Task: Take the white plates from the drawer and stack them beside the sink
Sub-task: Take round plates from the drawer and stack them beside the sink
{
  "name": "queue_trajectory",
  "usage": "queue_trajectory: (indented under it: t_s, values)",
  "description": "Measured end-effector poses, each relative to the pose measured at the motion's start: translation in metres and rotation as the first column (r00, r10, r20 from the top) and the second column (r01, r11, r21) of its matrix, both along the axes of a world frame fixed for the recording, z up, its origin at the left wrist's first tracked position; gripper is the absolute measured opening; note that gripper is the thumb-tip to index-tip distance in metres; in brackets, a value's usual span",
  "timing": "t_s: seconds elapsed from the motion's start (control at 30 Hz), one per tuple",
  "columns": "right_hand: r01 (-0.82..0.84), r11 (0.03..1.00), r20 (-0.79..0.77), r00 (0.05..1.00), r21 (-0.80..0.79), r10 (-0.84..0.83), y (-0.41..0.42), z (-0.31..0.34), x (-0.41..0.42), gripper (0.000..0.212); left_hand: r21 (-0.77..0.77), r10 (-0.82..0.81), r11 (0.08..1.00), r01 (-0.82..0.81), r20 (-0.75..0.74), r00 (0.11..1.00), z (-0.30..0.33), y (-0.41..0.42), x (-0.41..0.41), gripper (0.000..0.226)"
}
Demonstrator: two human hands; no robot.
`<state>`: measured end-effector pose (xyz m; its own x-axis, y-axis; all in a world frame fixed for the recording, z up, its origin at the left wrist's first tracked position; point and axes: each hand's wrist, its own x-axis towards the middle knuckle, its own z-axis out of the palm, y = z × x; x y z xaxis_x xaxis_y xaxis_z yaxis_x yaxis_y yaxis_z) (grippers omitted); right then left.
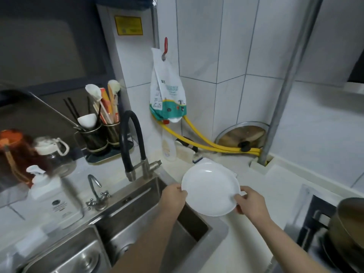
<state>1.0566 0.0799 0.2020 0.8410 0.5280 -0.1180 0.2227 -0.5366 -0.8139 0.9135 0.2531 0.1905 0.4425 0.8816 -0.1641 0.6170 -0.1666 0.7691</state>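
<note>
**Inspector:** State the position of the white plate [210, 189].

**Assistant:** It is held face up, roughly level, off the surface, over the pale counter [262, 196] just right of the sink [149, 223]. Its near-left edge overhangs the sink's right rim. Being round, it has no long axis to line up; only its level matters.

**Inspector:** And the hands?

**Assistant:** Both are on it. The left hand [173, 198] pinches the left rim, thumb on top. The right hand [249, 200] pinches the near-right rim, thumb on top, fingers below. They sit on nearly opposite sides, so the load appears evenly shared. Neither is nearer than the other.

**Inspector:** What lies under it?

**Assistant:** Something white and flat [216, 164] shows past the far edge, on the counter. It could be another plate or a cloth; that cannot be told.

**Inspector:** The governing relation?

**Assistant:** The landing spot lies directly below and slightly away from the person. In the assistant's judgement, the plate needs to go down and a little to the right, clear of the sink rim.

**Inspector:** Nearby obstructions?

**Assistant:** The black faucet [132, 142] stands to the left; a pot [348, 225] sits to the right, apart from the plate.
</note>
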Motion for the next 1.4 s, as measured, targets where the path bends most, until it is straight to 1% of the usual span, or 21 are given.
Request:
queue_trajectory:
  t_s: [0.07, 0.17, 0.33, 0.43, 0.57, 0.63, 0.8, 0.97, 1.1, 1.23, 1.33, 1.4]
  values:
    - [0.001, 1.000, -0.014, 1.000, 0.002, -0.001, 0.011, -0.005, 0.018, 0.021, -0.004, 0.000, 1.000, 0.000, -0.044, 0.999, -0.003, 0.010, 0.015, 0.017]
    - [-0.020, 1.000, -0.041, 0.999, -0.020, 0.020, 0.027, -0.014, 0.045, 0.016, -0.027, -0.001, 1.000, -0.002, -0.095, 0.996, -0.014, 0.024, 0.039, 0.017]
    - [-0.034, 0.999, -0.067, 0.997, -0.042, 0.032, 0.056, -0.032, 0.091, 0.015, -0.013, 0.054, 0.998, -0.057, -0.159, 0.986, -0.028, 0.040, 0.079, 0.006]
    - [-0.049, 0.996, -0.086, 0.995, -0.068, 0.043, 0.072, -0.047, 0.113, 0.020, -0.012, 0.058, 0.998, -0.061, -0.178, 0.982, -0.037, 0.049, 0.099, 0.003]
    - [-0.043, 0.993, -0.110, 0.993, -0.112, 0.031, 0.088, -0.067, 0.133, 0.033, -0.023, 0.057, 0.998, -0.064, -0.216, 0.975, -0.048, 0.062, 0.118, 0.007]
    - [-0.044, 0.991, -0.118, 0.993, -0.129, 0.029, 0.093, -0.074, 0.140, 0.036, -0.028, 0.060, 0.997, -0.068, -0.224, 0.973, -0.054, 0.067, 0.125, 0.010]
    - [-0.065, 0.982, -0.108, 0.993, -0.177, 0.047, 0.103, -0.081, 0.148, 0.038, -0.058, 0.104, 0.991, -0.119, -0.213, 0.971, -0.063, 0.072, 0.133, 0.018]
    - [-0.074, 0.973, -0.077, 0.995, -0.220, 0.059, 0.110, -0.085, 0.151, 0.038, -0.092, 0.151, 0.982, -0.163, -0.127, 0.980, -0.068, 0.075, 0.137, 0.024]
    - [-0.079, 0.967, -0.059, 0.996, -0.243, 0.067, 0.114, -0.088, 0.154, 0.038, -0.099, 0.153, 0.982, -0.163, -0.105, 0.983, -0.072, 0.078, 0.139, 0.026]
    - [-0.076, 0.967, -0.025, 0.997, -0.243, 0.072, 0.116, -0.090, 0.158, 0.031, -0.113, 0.138, 0.982, -0.148, -0.095, 0.986, -0.075, 0.081, 0.142, 0.033]
    - [-0.065, 0.963, -0.019, 0.998, -0.261, 0.063, 0.115, -0.093, 0.158, 0.029, -0.115, 0.127, 0.984, -0.137, -0.091, 0.988, -0.079, 0.081, 0.144, 0.035]
    - [-0.059, 0.961, -0.025, 0.998, -0.271, 0.054, 0.115, -0.095, 0.157, 0.024, -0.103, 0.121, 0.986, -0.130, -0.095, 0.988, -0.080, 0.080, 0.143, 0.036]
